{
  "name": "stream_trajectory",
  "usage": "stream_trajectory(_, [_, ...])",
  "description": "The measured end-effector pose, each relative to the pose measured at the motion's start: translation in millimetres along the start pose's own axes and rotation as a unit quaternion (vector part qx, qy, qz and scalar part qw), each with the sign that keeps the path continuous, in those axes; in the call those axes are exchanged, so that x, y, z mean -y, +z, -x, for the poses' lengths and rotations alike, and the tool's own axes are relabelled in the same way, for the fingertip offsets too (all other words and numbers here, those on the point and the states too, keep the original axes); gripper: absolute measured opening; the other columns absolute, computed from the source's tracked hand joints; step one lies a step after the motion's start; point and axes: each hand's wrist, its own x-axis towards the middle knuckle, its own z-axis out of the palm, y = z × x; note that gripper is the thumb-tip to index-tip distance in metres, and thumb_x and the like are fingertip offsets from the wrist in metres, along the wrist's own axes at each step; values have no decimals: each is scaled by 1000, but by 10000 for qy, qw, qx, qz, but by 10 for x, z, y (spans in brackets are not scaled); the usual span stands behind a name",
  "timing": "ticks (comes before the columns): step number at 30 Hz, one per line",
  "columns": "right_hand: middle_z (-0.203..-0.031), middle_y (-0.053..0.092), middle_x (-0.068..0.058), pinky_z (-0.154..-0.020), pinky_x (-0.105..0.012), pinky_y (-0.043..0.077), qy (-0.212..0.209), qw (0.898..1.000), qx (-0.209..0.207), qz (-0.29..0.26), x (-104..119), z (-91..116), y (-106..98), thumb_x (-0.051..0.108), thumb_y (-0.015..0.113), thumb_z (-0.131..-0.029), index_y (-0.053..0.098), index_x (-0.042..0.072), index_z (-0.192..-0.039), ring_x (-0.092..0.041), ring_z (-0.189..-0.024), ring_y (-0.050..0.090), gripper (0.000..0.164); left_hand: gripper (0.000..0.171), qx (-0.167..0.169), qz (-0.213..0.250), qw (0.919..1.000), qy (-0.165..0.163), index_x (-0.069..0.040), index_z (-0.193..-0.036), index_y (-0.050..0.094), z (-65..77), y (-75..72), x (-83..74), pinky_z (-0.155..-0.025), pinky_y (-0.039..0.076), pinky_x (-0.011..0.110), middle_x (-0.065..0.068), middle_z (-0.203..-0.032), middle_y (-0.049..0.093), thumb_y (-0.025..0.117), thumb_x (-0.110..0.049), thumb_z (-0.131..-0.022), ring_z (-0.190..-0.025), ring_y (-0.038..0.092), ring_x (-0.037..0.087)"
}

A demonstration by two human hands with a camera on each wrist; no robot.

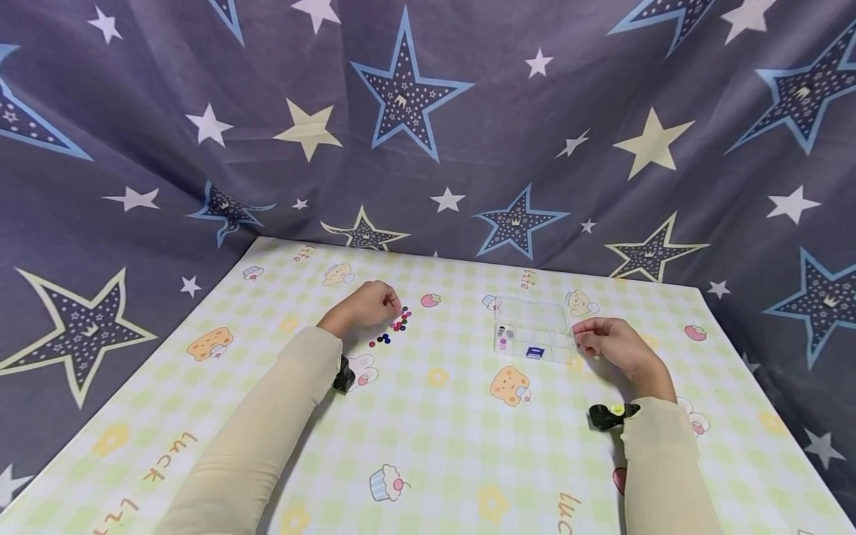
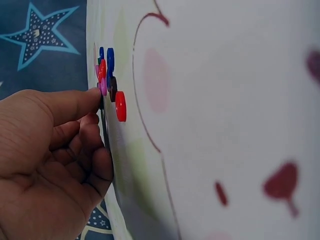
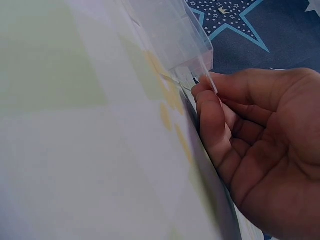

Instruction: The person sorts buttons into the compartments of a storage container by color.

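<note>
My left hand (image 1: pixel 369 303) reaches down to a cluster of small round buttons (image 1: pixel 400 324) in red, blue, pink and dark colours. In the left wrist view, its fingertips are right at a pink button (image 2: pixel 103 86), beside a red button (image 2: pixel 121 106); I cannot tell whether one is pinched. My right hand (image 1: pixel 615 343) pinches the right edge of a clear plastic compartment box (image 1: pixel 550 338), thumb on one side and fingers on the other. The box lies with its lid (image 1: pixel 531 310) laid back. Dark, grey and pink pieces (image 1: pixel 504 338) sit in its left compartments.
A checked cloth (image 1: pixel 428 431) printed with cartoon figures covers the table. Behind it hangs a dark curtain (image 1: pixel 455 171) with stars. A blue label (image 1: pixel 534 353) marks the box's near side. A few buttons (image 1: pixel 381 339) lie nearer, apart from the cluster.
</note>
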Motion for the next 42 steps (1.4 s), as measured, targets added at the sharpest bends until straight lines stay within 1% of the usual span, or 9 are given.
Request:
stream_trajectory(3, [-95, 65, -7, -69, -27, 50, 13, 10000, 23, -2, 14, 5, -4, 3, 54, -103, 57, -13, -125, -14, -78, 57, 28, 15, 64, -47, 10000, -32, -4, -95, 74, -2, -6, -23, -79, 46, 34, 5, -89, 71, 59, -1, -95, -77, 55, 18])
stream_trajectory(9, [-96, 65, -8, -70, -28, 51, 54, 10000, 41, -5, 28, 15, -3, 4, 55, -103, 57, -13, -126, -14, -79, 57, 29, 11, 138, -101, 9998, -85, -4, -95, 73, 1, -16, -68, -78, 45, 33, 5, -87, 70, 62, -4, -96, -75, 53, 17])
stream_trajectory(20, [-96, 65, -8, -69, -27, 51, 23, 10000, 33, -2, 18, 23, -7, 5, 56, -103, 57, -13, -126, -13, -78, 57, 29, 9, 48, -110, 9998, -165, -5, -92, 73, -19, 6, -91, -74, 43, 31, 4, -82, 68, 65, -5, -94, -70, 51, 16])
stream_trajectory(26, [-95, 65, -7, -69, -27, 51, 33, 10000, 40, -7, 21, 17, -7, 5, 55, -103, 57, -12, -126, -14, -78, 56, 29, 9, 61, -122, 9998, -151, -4, -93, 73, -27, 6, -110, -78, 46, 33, 5, -88, 69, 64, -3, -91, -74, 54, 17])
stream_trajectory(29, [-96, 65, -7, -70, -28, 51, 44, 10000, 19, -4, 20, 8, -10, 5, 56, -103, 58, -12, -126, -13, -79, 57, 28, 8, 136, -146, 9996, -180, -4, -95, 72, -28, 1, -120, -80, 46, 34, 5, -89, 68, 65, -5, -93, -76, 54, 17])
stream_trajectory(33, [-96, 66, -7, -70, -28, 52, 43, 10000, 7, -9, 16, -1, -13, 5, 56, -103, 58, -12, -125, -13, -79, 58, 28, 7, 262, -132, 9994, -190, -3, -97, 70, -24, -10, -120, -78, 45, 34, 6, -88, 65, 65, -9, -97, -75, 52, 17])
stream_trajectory(35, [-96, 66, -6, -70, -27, 52, 52, 10000, 2, -9, 17, -1, -13, 5, 56, -103, 58, -12, -125, -13, -79, 58, 28, 10, 345, -89, 9993, -110, -3, -98, 69, -18, -18, -109, -78, 45, 34, 7, -90, 66, 61, -8, -98, -75, 52, 18])
stream_trajectory(39, [-96, 66, -6, -70, -27, 52, 61, 10000, -2, 13, 19, 3, -10, 5, 56, -103, 58, -12, -125, -13, -79, 58, 28, 18, 494, 16, 9987, -98, -5, -101, 69, -31, -24, -58, -79, 46, 34, 6, -98, 67, 51, -6, -98, -80, 54, 19])
stream_trajectory(42, [-96, 66, -7, -70, -28, 51, 55, 10000, 10, 31, 18, 6, -11, 6, 56, -103, 58, -11, -126, -13, -79, 58, 28, 21, 517, 118, 9986, -53, -5, -104, 67, -38, -28, -26, -79, 44, 35, 7, -99, 64, 46, -6, -100, -83, 53, 19])
